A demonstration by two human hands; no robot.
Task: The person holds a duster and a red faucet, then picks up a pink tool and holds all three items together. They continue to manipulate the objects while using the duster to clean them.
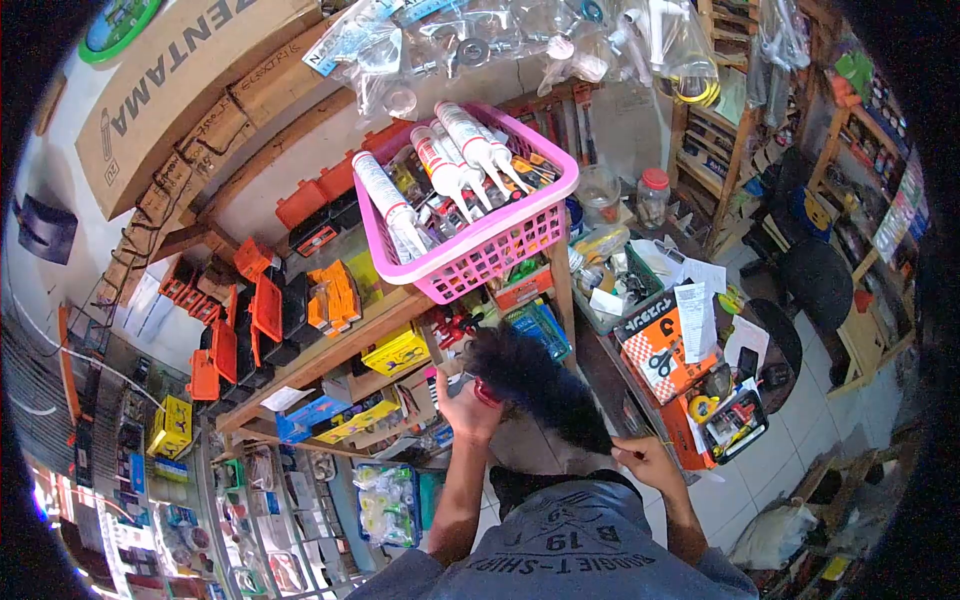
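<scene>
A black feather duster (545,385) stretches between my two hands, below the pink basket (480,262). My left hand (467,408) is wrapped round its red part at the left end. At the duster's right end, my right hand (645,462) is closed with the fingertips pinched against the dark tip; whether it grips the tip or something small is hidden. White sealant tubes (385,195) lie in the basket, which rests on a wooden shelf above my left hand.
Orange-lidded boxes (265,305) stand on the shelf at left. At right, a counter holds an orange box (655,365), papers and a black tray (735,425) of small items. Bagged goods (480,50) hang overhead. Wooden racks (820,500) stand at lower right.
</scene>
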